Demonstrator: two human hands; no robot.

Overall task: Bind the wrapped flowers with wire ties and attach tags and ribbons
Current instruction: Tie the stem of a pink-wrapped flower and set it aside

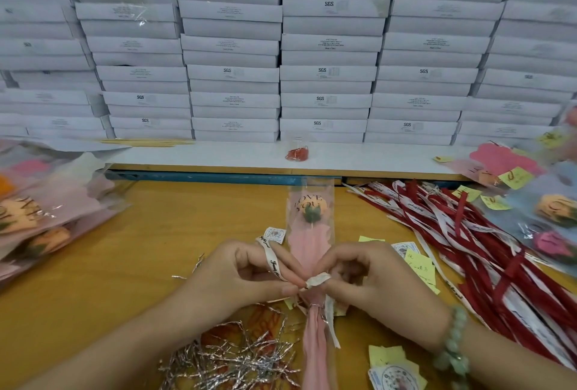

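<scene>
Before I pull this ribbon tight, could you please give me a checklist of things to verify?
1. Wire tie binds the wrapped flower at its neck: ok.
2. Left hand pinches the white ribbon: ok.
3. Right hand pinches the ribbon's crumpled part at the neck: ok.
4. Tag fastened on: cannot tell; loose yellow tags lie on the table.
5. Spare ribbons lie at the right: ok.

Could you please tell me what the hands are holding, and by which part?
Both hands pinch the white ribbon at the neck of the wrapped flower: the left hand below the forefinger loop, the right hand at the crumpled part.
</scene>
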